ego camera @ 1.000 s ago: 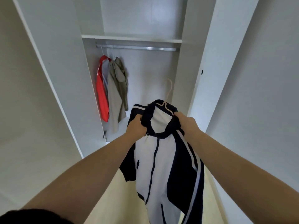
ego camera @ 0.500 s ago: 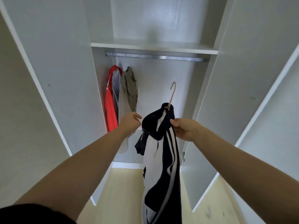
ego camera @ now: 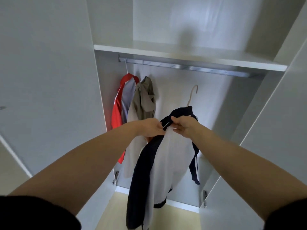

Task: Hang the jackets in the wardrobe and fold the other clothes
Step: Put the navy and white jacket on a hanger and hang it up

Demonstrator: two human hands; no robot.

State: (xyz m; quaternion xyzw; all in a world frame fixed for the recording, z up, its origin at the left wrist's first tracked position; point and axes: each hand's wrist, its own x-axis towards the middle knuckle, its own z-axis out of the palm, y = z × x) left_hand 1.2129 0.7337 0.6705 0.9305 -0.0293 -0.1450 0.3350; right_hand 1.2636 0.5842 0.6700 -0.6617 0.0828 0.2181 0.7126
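Now my left hand (ego camera: 150,127) and right hand (ego camera: 183,126) both pinch the collar of the navy-and-white jacket (ego camera: 159,160), which droops below them on its hanger (ego camera: 192,95). Its hook stands above my right hand, well short of the rail (ego camera: 191,67) higher up. Beyond my left hand, a red jacket (ego camera: 118,112) and a khaki jacket (ego camera: 143,100) already hang. By my reckoning, hooking this one comes next; any folding is out of sight.

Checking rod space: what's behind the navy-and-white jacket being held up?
Behind the navy-and-white jacket: wardrobe back wall and the khaki jacket's lower part. The rest is covered.
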